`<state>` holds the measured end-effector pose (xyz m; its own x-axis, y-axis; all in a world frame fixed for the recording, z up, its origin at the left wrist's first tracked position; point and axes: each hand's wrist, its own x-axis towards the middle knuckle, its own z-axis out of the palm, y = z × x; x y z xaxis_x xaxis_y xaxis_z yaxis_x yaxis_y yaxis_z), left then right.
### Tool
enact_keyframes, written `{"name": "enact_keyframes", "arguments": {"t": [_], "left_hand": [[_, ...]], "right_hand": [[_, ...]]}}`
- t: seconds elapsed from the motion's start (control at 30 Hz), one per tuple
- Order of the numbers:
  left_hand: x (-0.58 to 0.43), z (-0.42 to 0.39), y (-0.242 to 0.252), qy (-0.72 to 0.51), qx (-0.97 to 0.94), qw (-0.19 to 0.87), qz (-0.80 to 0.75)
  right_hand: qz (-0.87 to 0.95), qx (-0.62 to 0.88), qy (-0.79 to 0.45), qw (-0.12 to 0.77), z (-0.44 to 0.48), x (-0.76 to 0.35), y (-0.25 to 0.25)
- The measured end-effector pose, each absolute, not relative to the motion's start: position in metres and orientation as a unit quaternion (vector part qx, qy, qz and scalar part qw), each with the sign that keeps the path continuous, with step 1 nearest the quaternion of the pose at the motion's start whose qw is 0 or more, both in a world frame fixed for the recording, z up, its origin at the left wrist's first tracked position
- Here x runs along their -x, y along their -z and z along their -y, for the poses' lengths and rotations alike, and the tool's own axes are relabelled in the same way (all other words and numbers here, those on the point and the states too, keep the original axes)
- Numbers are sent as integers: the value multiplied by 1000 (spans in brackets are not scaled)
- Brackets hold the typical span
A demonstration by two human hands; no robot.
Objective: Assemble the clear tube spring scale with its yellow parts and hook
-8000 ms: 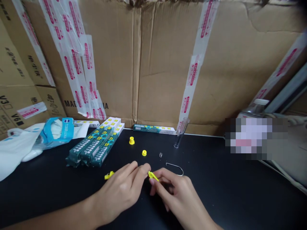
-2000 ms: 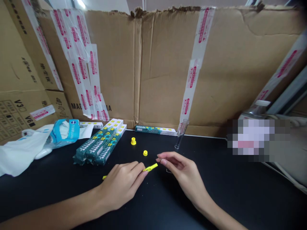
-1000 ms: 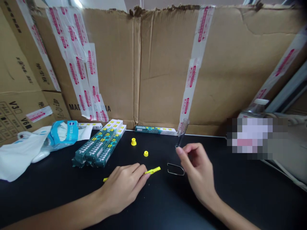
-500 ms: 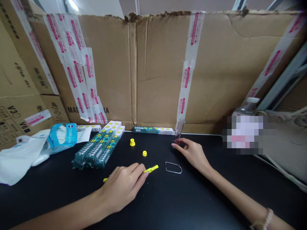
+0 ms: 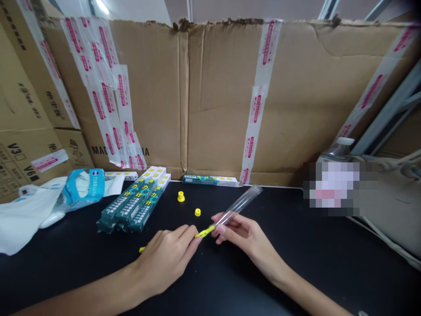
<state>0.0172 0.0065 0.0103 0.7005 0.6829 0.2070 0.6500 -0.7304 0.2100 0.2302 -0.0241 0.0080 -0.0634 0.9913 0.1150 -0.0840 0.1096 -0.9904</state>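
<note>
The left hand (image 5: 169,254) has its fingers curled tight around a yellow stick (image 5: 204,232); the right hand's (image 5: 246,232) fingers pinch a slanted clear tube (image 5: 242,202), its lower end at the stick's tip, above the bench (image 5: 296,245).

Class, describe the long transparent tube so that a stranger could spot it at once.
Find the black tabletop before the brown cardboard wall, then the bare right hand above it. Held there, the tube slants up and rightward. Unlike the opaque yellow plastic strip in the left hand, it is colourless and see-through.
</note>
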Motion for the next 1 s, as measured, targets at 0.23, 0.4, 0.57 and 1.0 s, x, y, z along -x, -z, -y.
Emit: {"name": "enact_keyframes", "arguments": {"t": [0.23, 0.4, 0.57, 1.0], "left_hand": [[-17, -10, -2, -209, -900, 131, -360], [-15, -10, 1, -268, -884, 183, -336], [-12, -7, -2, -340, -898, 171, -221], [-15, -9, 9, -387, -864, 237, -219]], "right_hand": [[481, 370, -577, 546, 24, -229, -1], [485, 345, -611, 522, 28, -219, 2], [478, 320, -631, 521, 32, -212, 4], [471, 340, -612, 537, 32, -215, 3]]}}
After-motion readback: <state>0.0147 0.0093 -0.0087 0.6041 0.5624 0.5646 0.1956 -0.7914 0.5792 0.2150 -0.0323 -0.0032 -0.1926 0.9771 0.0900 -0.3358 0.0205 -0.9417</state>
